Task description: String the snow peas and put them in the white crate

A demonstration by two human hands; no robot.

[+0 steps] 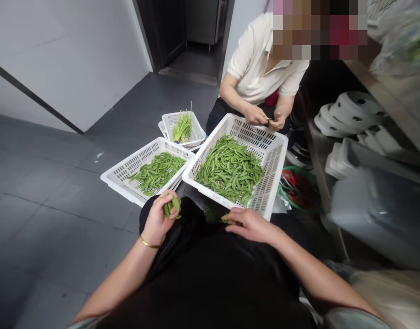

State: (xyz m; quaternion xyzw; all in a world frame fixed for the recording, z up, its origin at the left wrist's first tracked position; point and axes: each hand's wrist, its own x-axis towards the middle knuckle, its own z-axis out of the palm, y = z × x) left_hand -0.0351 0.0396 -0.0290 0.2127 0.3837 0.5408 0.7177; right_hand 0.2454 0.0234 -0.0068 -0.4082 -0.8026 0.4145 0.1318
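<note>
My left hand (162,216) is closed around several green pea pods (172,206), held over my left knee in front of the smaller pod basket. My right hand (248,224) is at the near edge of the large white basket (237,201), its fingers bent together. A small brownish-green bit shows at its fingertips, too little to name. Inside the large basket lies a heap of pea pods (230,169). A second, shallower white basket (119,176) to the left holds a smaller pile of pods (158,171).
Across from me a co-worker in a cream shirt (251,59) works a pod with both hands (261,116). Behind the left basket, a small basket (167,119) holds long green stalks (183,127). White containers (353,112) and a grey bin (377,210) line the right side.
</note>
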